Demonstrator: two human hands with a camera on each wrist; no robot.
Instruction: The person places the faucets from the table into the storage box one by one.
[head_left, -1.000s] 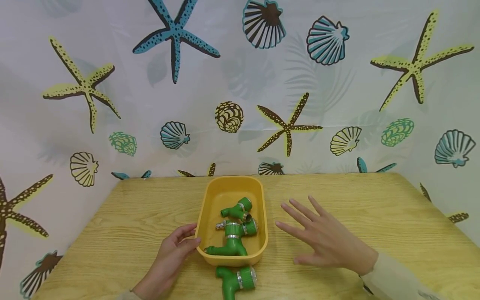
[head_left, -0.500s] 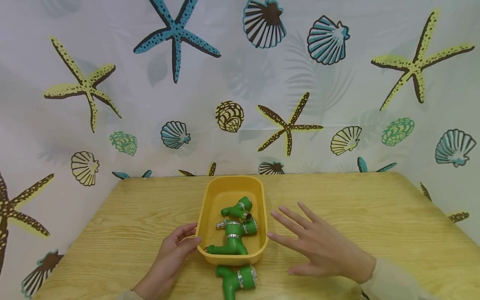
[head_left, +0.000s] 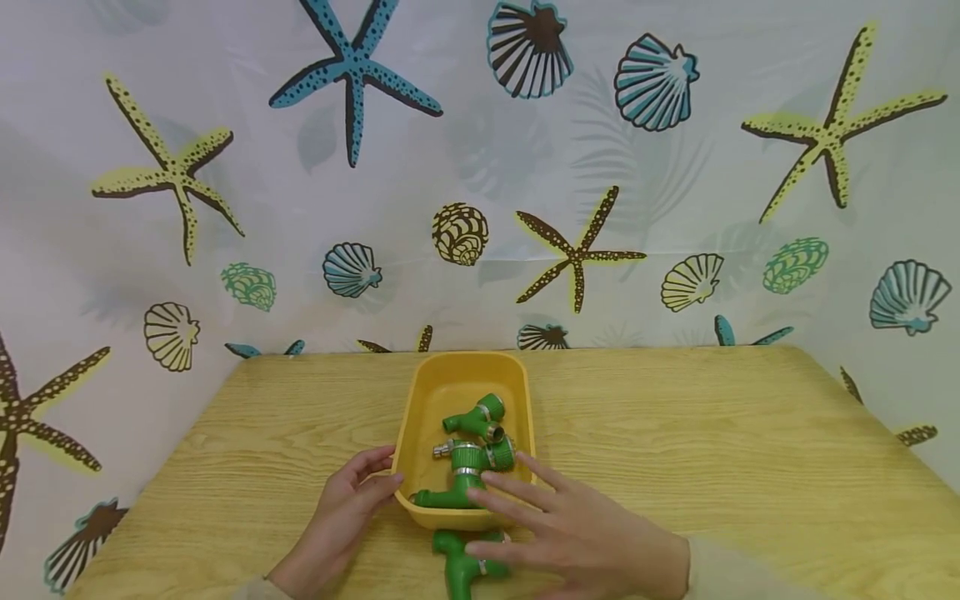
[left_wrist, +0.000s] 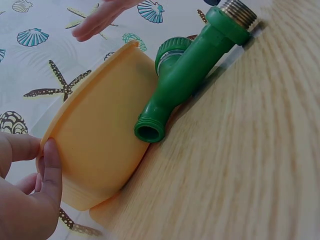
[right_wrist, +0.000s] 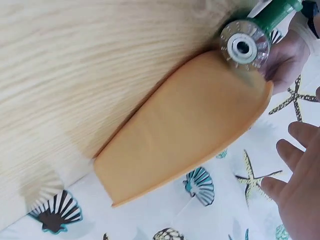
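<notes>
A yellow plastic tub (head_left: 441, 402) stands on the wooden table with green taps (head_left: 472, 422) lying in it, some overlapping. My left hand (head_left: 347, 504) pinches the tub's left rim near the front corner, thumb on the outside in the left wrist view. One more green tap (head_left: 457, 560) lies on the table just in front of the tub; its threaded metal end (left_wrist: 240, 13) shows in the left wrist view. Above that tap and the tub's front right corner hovers my right hand (head_left: 592, 533), fingers spread and holding nothing. It partly covers the tap's silver-capped knob.
A white cloth (head_left: 480, 292) printed with starfish and shells hangs behind the table and along both sides. Bare wood tabletop (head_left: 675, 417) extends to the right and left of the tub.
My right hand has moved left and nearer to me, from beside the tub to over its front corner and the loose tap. The left hand and tub have stayed put.
</notes>
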